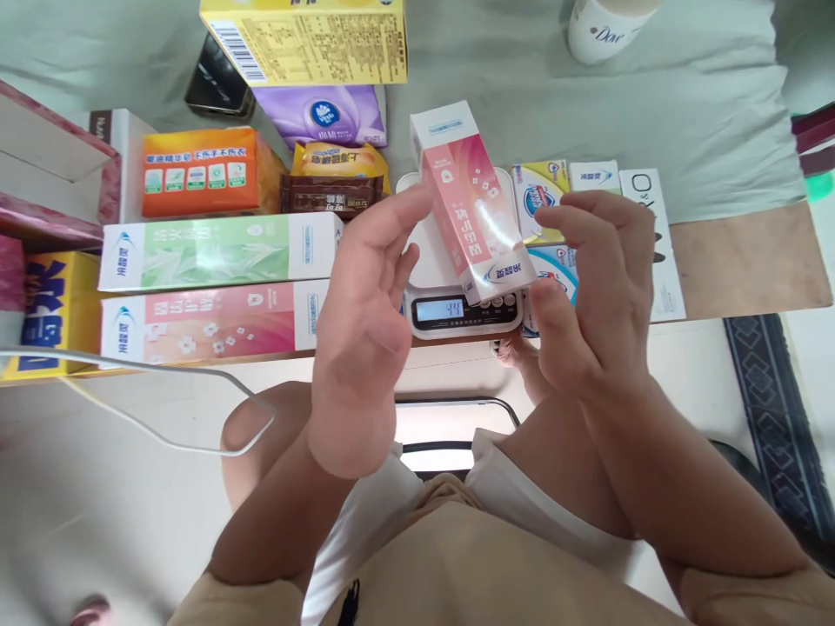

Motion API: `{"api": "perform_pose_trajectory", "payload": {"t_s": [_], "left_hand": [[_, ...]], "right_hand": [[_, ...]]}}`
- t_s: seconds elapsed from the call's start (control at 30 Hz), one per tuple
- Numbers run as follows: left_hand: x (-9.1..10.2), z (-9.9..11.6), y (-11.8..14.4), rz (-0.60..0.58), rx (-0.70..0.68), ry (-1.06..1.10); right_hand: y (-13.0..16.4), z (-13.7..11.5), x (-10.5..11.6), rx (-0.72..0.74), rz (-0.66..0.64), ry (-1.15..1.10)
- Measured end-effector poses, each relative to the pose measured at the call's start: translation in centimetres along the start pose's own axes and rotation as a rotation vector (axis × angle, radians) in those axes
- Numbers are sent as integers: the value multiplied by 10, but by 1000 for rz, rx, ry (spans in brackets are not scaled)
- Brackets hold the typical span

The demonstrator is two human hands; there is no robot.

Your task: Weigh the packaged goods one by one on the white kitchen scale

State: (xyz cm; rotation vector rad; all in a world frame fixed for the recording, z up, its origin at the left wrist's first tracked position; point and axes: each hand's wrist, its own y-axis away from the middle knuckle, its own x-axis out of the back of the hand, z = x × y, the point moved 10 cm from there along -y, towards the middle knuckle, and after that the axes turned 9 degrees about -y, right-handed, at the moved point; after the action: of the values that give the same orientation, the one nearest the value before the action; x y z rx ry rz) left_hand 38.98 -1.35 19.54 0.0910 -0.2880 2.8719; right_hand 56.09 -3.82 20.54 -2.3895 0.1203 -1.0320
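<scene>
A pink and white toothpaste box (470,204) lies slantwise over a white digital kitchen scale (424,248), whose lit display shows digits too blurred to read surely. My left hand (369,322) is held up left of the scale, fingers loosely bent and holding nothing. On the other side, my right hand (597,287) has thumb and fingers apart, with nothing between them. Its thumb tip is close to the box's lower right corner; I cannot tell whether they touch. Behind the right hand, a yellow soap box (538,187) and a blue and white box (554,265) are partly hidden.
To the left lie a green toothpaste box (222,252), another pink toothpaste box (209,322) and an orange pack (199,174). Farther back are purple tissues (326,113), a yellow carton (306,39) and a Dove bottle (606,33). A white cable (215,374) hangs over the front edge.
</scene>
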Motion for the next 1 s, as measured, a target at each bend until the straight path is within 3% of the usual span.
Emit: {"api": "perform_pose_trajectory", "payload": {"t_s": [0.2,0.37,0.5,0.6,0.73,0.9,1.0], "left_hand": [[-15,-12,-3,-54,113,151],[-16,-14,0,22,113,112],[-26,-20,6,-46,88,21],[-33,-32,6,-77,156,-18],[-44,-40,6,-152,232,-118],[-58,-30,8,-280,63,-296],[-63,-22,9,-290,-35,-321]], "right_hand": [[1,8,5,55,87,11],[-5,14,11,-4,110,-5],[-9,14,4,-38,74,3],[-9,16,-4,-74,69,16],[-9,26,-23,-216,-64,10],[-9,36,-32,-372,-187,-82],[-8,42,-25,-442,-124,-208]]}}
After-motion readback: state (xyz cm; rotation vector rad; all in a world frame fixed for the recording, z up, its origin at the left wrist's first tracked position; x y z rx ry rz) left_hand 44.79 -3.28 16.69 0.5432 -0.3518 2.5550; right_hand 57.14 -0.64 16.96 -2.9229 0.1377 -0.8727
